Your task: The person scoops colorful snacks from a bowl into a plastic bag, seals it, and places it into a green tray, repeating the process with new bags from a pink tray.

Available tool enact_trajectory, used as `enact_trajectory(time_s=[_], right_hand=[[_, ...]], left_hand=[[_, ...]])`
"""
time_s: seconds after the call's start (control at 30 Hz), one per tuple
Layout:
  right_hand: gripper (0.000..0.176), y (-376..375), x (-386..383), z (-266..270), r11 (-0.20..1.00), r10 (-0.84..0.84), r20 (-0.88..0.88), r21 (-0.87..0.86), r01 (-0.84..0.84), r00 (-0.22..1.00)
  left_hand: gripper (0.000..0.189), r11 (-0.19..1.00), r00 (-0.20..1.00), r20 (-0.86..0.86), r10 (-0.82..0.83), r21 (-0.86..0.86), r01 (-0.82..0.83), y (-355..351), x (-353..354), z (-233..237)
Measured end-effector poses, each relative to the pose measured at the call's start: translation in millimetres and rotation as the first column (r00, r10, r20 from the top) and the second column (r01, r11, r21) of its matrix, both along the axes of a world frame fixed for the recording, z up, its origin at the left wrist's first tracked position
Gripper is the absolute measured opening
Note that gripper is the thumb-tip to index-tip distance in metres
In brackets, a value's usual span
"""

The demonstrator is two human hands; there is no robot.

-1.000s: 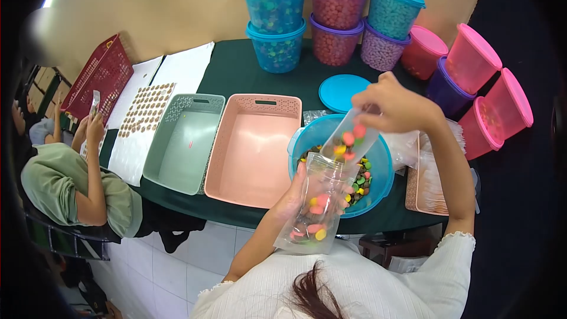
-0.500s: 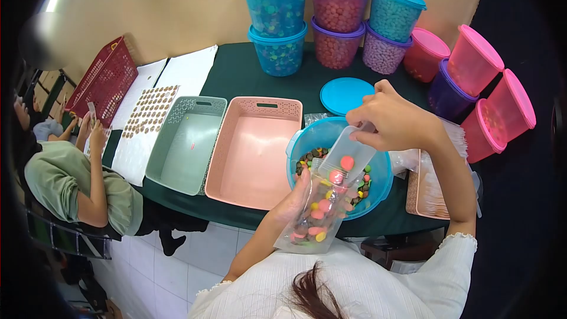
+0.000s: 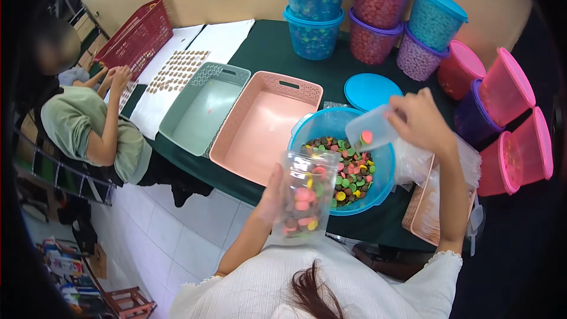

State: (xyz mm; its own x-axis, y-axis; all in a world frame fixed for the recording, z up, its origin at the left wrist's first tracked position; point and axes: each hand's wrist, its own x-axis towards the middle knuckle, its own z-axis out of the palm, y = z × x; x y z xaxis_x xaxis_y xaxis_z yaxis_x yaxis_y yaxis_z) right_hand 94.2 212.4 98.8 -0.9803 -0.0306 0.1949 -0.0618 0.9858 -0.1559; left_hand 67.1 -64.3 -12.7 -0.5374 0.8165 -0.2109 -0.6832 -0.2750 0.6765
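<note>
My left hand [image 3: 272, 195] grips a clear plastic pouch [image 3: 305, 201] by its left side, in front of my chest. Pink, yellow, green and brown button-shaped pieces lie inside it. Above the blue tub, my right hand [image 3: 422, 119] is closed on a translucent scoop [image 3: 373, 125], tilted, with a pink piece and little else visible in it. The blue tub [image 3: 387, 180] holds many loose pieces in the same colours. Its rim passes behind the pouch, which hides part of the contents.
A pink basket [image 3: 260, 124] and a green basket [image 3: 198, 115] stand left of the tub. Behind it lies a blue lid [image 3: 372, 90]. Stacked lidded tubs [image 3: 378, 18] line the back. A basket of clear pouches [image 3: 425, 207] sits right. Another person [image 3: 97, 124] works at left.
The scoop has moved away from the pouch mouth, rightward over the tub, and fewer pieces show in it. The pouch now hangs more upright. The head view has shifted.
</note>
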Motion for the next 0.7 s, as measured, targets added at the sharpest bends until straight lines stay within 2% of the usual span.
enact_trajectory(time_s=[0.03, 0.07, 0.13, 0.2, 0.27, 0.3, 0.33, 0.37, 0.4, 0.43, 0.5, 0.53, 0.6, 0.63, 0.67, 0.7], right_hand=[[0.015, 0, 2, -15, 0.997, 0.077, -0.005, 0.004, -0.077, 0.997], [0.015, -3, 3, -29, 0.993, 0.105, 0.028, 0.049, -0.106, 0.994], [0.015, -16, 6, -55, 0.978, 0.147, 0.131, 0.129, -0.164, 0.980], [0.016, -25, 11, -73, 0.960, 0.193, 0.208, 0.163, -0.228, 0.959], [0.020, -31, 12, -86, 0.937, 0.319, 0.086, 0.118, -0.327, 0.944], [0.023, -35, 12, -79, 0.945, 0.316, 0.113, 0.045, -0.323, 0.942], [0.023, -39, 11, -74, 0.938, 0.338, 0.117, 0.039, -0.345, 0.934], [0.021, -42, 10, -69, 0.936, 0.352, 0.027, 0.006, -0.352, 0.936], [0.020, -45, 11, -63, 0.934, 0.354, -0.064, -0.025, -0.356, 0.933], [0.020, -47, 14, -57, 0.932, 0.359, -0.063, -0.022, -0.361, 0.931], [0.017, -52, 19, -45, 0.894, 0.428, -0.052, -0.123, -0.431, 0.902], [0.017, -55, 21, -41, 0.893, 0.431, -0.057, -0.115, -0.435, 0.900], [0.017, -63, 26, -35, 0.861, 0.470, 0.008, -0.225, -0.456, 0.883], [0.017, -69, 27, -32, 0.860, 0.473, 0.004, -0.220, -0.460, 0.881], [0.018, -76, 28, -30, 0.832, 0.497, 0.031, -0.298, -0.467, 0.867], [0.020, -83, 28, -29, 0.801, 0.522, 0.053, -0.374, -0.468, 0.851]], left_hand=[[0.080, 0.999, 0.997, -0.074, 0.012, 0.044, -0.008, -4, -2, -2], [0.080, 0.998, 0.997, -0.070, 0.034, 0.051, -0.030, -4, -1, 1], [0.082, 0.994, 0.977, -0.185, 0.108, 0.015, -0.107, -4, 2, 13], [0.082, 0.990, 0.968, -0.208, 0.138, 0.014, -0.138, -6, 7, 15], [0.081, 0.941, 0.887, -0.360, 0.288, -0.066, -0.332, -9, 16, 15], [0.081, 0.931, 0.881, -0.355, 0.311, -0.073, -0.358, -12, 19, 12], [0.082, 0.909, 0.849, -0.351, 0.396, 0.019, -0.416, -16, 22, 7], [0.083, 0.879, 0.813, -0.340, 0.473, 0.111, -0.464, -19, 25, 4], [0.083, 0.874, 0.809, -0.338, 0.480, 0.108, -0.474, -21, 29, 2], [0.082, 0.869, 0.788, -0.368, 0.493, 0.159, -0.469, -21, 32, 1], [0.081, 0.859, 0.760, -0.400, 0.512, 0.224, -0.461, -21, 35, 4], [0.081, 0.861, 0.744, -0.438, 0.504, 0.185, -0.474, -21, 37, 10], [0.082, 0.859, 0.723, -0.480, 0.497, 0.153, -0.490, -24, 37, 16], [0.082, 0.853, 0.643, -0.609, 0.465, 0.114, -0.509, -25, 36, 17], [0.083, 0.843, 0.550, -0.725, 0.414, 0.078, -0.532, -28, 35, 19], [0.079, 0.827, 0.533, -0.705, 0.468, 0.135, -0.547, -35, 33, 14]])
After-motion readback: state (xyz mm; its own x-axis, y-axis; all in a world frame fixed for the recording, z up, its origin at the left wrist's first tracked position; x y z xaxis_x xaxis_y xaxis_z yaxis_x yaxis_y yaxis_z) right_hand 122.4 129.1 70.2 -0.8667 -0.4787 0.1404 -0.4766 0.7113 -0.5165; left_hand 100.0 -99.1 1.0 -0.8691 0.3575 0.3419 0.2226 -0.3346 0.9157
